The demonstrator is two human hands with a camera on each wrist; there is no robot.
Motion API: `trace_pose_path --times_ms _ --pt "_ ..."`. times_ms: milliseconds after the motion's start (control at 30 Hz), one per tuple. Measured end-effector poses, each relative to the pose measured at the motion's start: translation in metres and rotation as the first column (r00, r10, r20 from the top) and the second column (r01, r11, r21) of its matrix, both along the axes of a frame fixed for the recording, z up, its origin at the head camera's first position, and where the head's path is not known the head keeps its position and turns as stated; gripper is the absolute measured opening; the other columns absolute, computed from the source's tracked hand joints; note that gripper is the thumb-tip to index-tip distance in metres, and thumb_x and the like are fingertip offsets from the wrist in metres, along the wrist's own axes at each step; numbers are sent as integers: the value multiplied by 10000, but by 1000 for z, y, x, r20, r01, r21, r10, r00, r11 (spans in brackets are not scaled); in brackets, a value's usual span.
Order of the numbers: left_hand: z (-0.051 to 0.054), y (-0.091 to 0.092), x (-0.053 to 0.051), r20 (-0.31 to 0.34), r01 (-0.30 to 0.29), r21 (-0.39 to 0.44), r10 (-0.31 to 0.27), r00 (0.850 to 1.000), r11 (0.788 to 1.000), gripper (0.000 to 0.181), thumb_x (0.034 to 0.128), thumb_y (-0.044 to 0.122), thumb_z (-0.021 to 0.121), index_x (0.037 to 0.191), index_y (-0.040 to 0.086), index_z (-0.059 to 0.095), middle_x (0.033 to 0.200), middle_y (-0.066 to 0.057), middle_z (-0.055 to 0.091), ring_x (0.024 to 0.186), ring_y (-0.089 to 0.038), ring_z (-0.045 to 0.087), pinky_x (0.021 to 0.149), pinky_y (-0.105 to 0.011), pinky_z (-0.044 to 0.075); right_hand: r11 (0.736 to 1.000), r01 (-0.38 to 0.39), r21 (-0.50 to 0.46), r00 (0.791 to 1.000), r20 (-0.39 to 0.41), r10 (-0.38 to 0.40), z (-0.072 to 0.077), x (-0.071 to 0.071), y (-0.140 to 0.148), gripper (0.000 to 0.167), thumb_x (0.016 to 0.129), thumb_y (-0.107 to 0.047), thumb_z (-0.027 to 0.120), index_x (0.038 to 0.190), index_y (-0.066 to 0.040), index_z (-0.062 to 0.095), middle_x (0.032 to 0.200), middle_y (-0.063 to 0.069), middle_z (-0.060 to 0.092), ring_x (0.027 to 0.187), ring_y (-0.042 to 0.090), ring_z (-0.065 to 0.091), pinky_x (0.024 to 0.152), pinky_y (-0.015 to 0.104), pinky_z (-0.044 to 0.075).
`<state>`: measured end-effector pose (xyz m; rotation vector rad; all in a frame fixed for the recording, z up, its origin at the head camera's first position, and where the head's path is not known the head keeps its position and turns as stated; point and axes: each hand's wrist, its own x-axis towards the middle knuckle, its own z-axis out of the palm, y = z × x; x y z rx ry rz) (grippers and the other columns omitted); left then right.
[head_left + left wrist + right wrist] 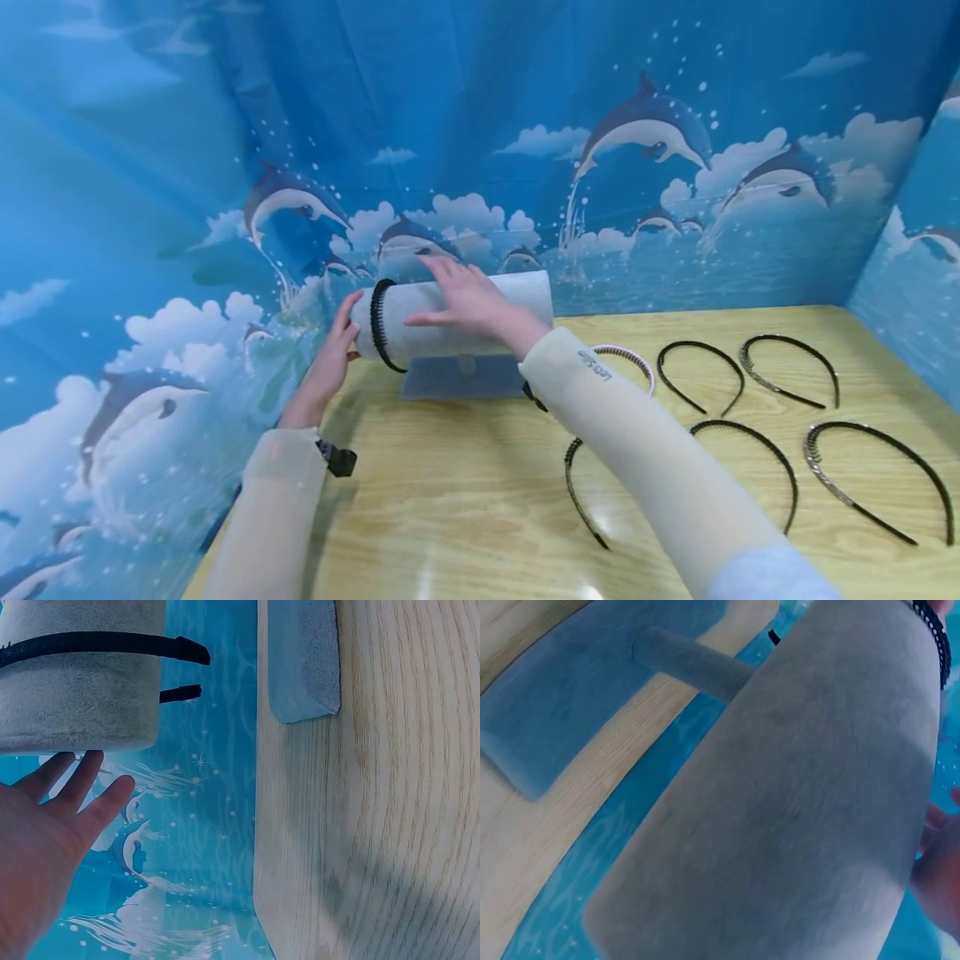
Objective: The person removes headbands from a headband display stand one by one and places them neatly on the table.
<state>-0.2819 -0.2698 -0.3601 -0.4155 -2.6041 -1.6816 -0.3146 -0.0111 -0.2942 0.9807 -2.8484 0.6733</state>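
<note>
A grey plush display roll lies horizontally on a short post above a flat base. Near its left end a black toothed headband is fitted over it; in the left wrist view both tips of that headband stick out past the roll. My left hand is at the roll's left end, its fingers extended against or close to the end. Above the roll's middle, my right hand has fingers and thumb spread and holds nothing; whether it touches the plush, I cannot tell.
Several headbands lie on the wooden table at the right, among them a pale one and a dark one. My right forearm passes over part of them. A dolphin-printed curtain hangs close behind and at the left.
</note>
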Motion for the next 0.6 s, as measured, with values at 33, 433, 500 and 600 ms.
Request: trace_pose_path --times_ms 33,433,500,600 --pt "0 1 0 -4 -1 -5 1 1000 1000 529 1074 380 228 1569 295 61 1615 -67 22 1402 -387 180 1023 -645 255 1000 3 15 1000 -6 -3 0 -1 -4 1018 826 -739 529 1574 -197 102 1604 52 161 1449 240 174 1166 459 100" --pt "5 1 7 -14 5 -28 -5 1000 1000 534 1075 367 206 1573 263 44 1613 -112 5 1402 -420 166 1010 -672 250 983 -10 181 996 -88 27 -5 2 -52 993 849 -768 430 1574 -182 88 1590 58 203 1426 242 244 1154 473 165" --pt "6 2 8 -26 1 -32 -1 1000 999 539 1072 389 210 1573 267 54 1616 -93 -19 1414 -408 137 1009 -678 247 977 -14 212 994 -102 36 -3 3 -58 1009 844 -773 431 1575 -178 70 1589 62 203 1420 241 256 1148 469 188" --pt "3 3 3 -25 -6 -33 5 1000 999 549 1063 437 223 1570 299 63 1618 -56 -48 1426 -389 112 1014 -680 246 972 -4 236 994 -108 31 -3 1 -63 1033 830 -780 443 1576 -180 55 1587 66 209 1414 240 270 1141 469 209"
